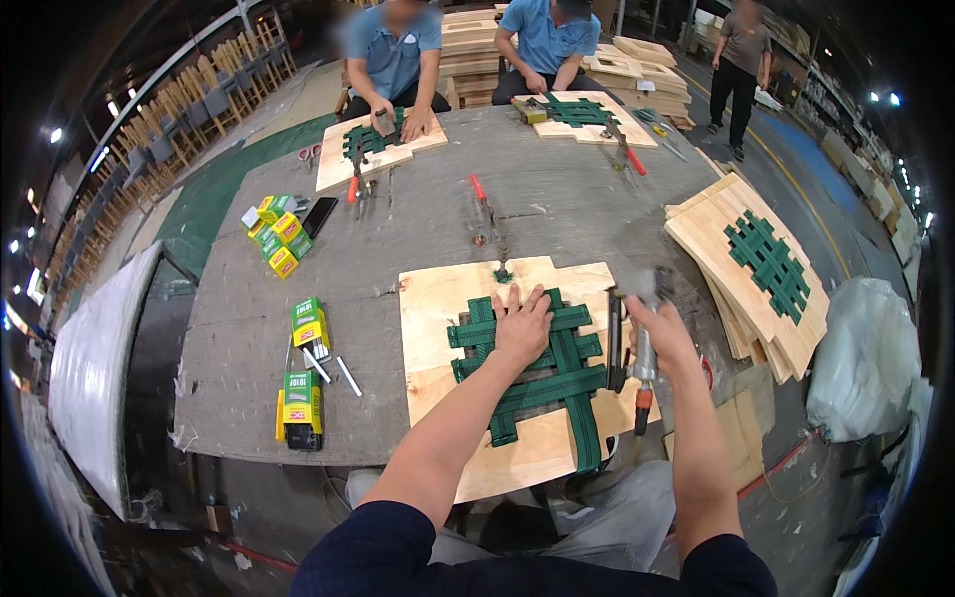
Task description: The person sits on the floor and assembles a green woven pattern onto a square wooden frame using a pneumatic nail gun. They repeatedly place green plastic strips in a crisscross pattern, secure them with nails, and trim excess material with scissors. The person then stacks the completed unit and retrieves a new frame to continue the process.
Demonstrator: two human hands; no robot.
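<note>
In front of me a light wooden panel [426,383] lies on the grey table. Green webbing straps [542,395] cross over one another on its middle, and one strap hangs down toward the near edge. My left hand [522,326] rests on the straps with its fingers spread and holds no tool. Wrapped round a pneumatic staple gun [645,368], my right hand [662,330] is at the panel's right edge. The gun's upper end is smeared by motion. Just beyond the panel's far edge lie pliers with a red handle [477,189].
Green and yellow boxes [301,398] and white staple strips [348,376] lie at left, near a black phone [319,216]. Finished-looking strapped panels [696,229] are stacked at right. Two co-workers in blue shirts [562,40] work across the table [259,348]; another person [741,70] stands farther right.
</note>
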